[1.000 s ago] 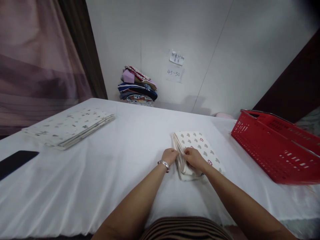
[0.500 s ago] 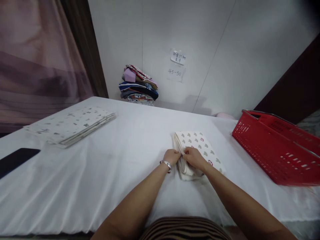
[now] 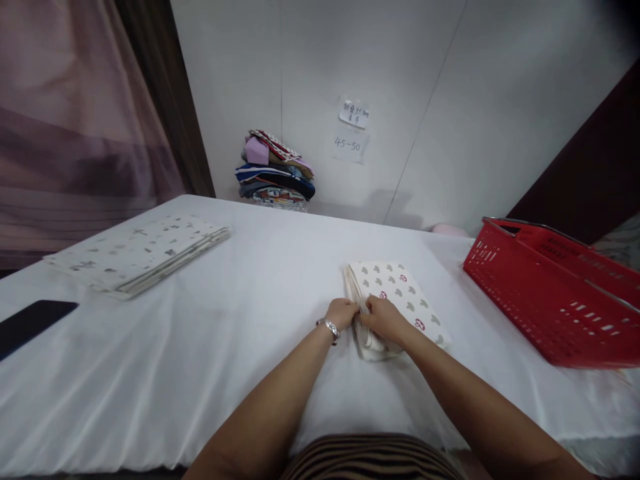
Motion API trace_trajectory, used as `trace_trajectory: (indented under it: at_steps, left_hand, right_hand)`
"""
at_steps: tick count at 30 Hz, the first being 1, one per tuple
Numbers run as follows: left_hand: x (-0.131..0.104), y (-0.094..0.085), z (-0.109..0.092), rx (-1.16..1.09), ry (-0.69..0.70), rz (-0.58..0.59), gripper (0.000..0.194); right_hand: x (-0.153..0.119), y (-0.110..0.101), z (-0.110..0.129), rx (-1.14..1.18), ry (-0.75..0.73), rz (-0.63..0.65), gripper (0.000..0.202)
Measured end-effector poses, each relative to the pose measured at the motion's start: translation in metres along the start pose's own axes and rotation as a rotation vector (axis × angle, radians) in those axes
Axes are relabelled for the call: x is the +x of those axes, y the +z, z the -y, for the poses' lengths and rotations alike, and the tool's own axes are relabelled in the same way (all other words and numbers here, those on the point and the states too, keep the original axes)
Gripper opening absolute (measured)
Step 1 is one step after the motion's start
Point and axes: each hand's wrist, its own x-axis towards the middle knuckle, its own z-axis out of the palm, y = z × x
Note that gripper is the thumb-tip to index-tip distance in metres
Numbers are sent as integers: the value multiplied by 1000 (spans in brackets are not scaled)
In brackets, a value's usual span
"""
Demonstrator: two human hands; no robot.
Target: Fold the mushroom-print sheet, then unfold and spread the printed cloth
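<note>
A cream cloth (image 3: 395,287) with grey and red mushroom-like prints lies folded in several layers in front of me. My left hand (image 3: 343,313), with a silver bracelet at the wrist, pinches the layered left edge of that cloth. Close beside it, my right hand (image 3: 383,319) is closed on the same edge, its fingers bent over the layers. The fingertips of both hands almost meet, and they partly hide the edge between them.
A white-covered table (image 3: 270,267) bears everything. Another folded cloth (image 3: 145,250) with small dark prints lies at left, near a black flat device (image 3: 37,323). A red perforated basket (image 3: 550,293) stands at right. Folded fabrics (image 3: 277,173) are stacked by the wall, beside paper notes (image 3: 350,145).
Both hands stay at the cloth's left edge, with only slight finger shifts. The view has moved very slightly; the cloth keeps its place.
</note>
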Motion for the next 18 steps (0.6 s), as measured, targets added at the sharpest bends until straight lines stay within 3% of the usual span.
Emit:
trace_trajectory:
  at_steps: [6,18]
  left_hand:
    - [-1,1,-1,-20,7,-19,23]
    - [-6,-6,-4,17,46,-77,22]
  right_hand:
    - [3,-1,-4,111,27,-20,10]
    - [2,2,-17,394,92,75,1]
